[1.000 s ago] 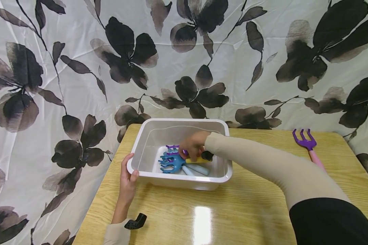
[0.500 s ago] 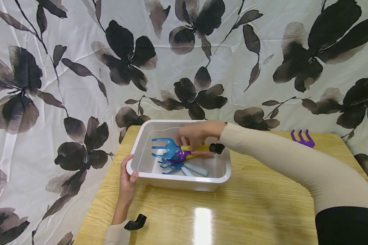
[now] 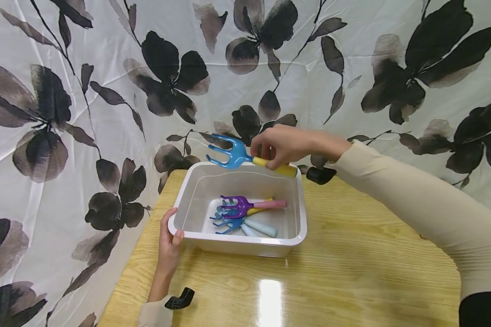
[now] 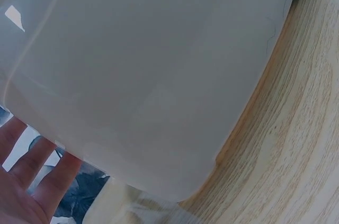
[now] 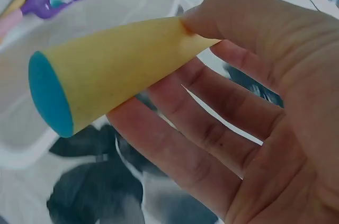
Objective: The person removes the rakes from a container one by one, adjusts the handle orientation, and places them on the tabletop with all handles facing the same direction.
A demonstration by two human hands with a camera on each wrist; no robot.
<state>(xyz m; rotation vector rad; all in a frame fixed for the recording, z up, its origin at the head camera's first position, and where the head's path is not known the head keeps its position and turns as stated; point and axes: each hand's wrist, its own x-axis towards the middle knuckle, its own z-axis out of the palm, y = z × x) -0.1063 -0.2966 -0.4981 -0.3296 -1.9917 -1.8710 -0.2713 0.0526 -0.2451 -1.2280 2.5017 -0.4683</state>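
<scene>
My right hand (image 3: 282, 143) pinches a blue toy hand rake (image 3: 236, 155) by its yellow handle, above the far rim of a white plastic tub (image 3: 233, 236). In the right wrist view, thumb and fingertips hold the yellow handle (image 5: 111, 65), its blue end cap toward the camera. My left hand (image 3: 169, 247) grips the tub's left front corner, thumb over the rim; the left wrist view has its fingers beside the tub wall (image 4: 148, 75). Inside the tub, a purple rake (image 3: 239, 207) with a pink handle lies over blue rakes (image 3: 232, 224) with pale blue and yellow handles.
The tub stands on a wooden table (image 3: 331, 268) near its far left corner. A floral cloth (image 3: 311, 81) hangs behind and to the left. Small black devices (image 3: 181, 298) sit at both wrists. The right sleeve (image 3: 409, 213) crosses above the table's right side.
My right hand has lifted the blue rake with the yellow handle up out of the tub, toward the back. The purple rake on the table's right is now hidden. My left hand stays put.
</scene>
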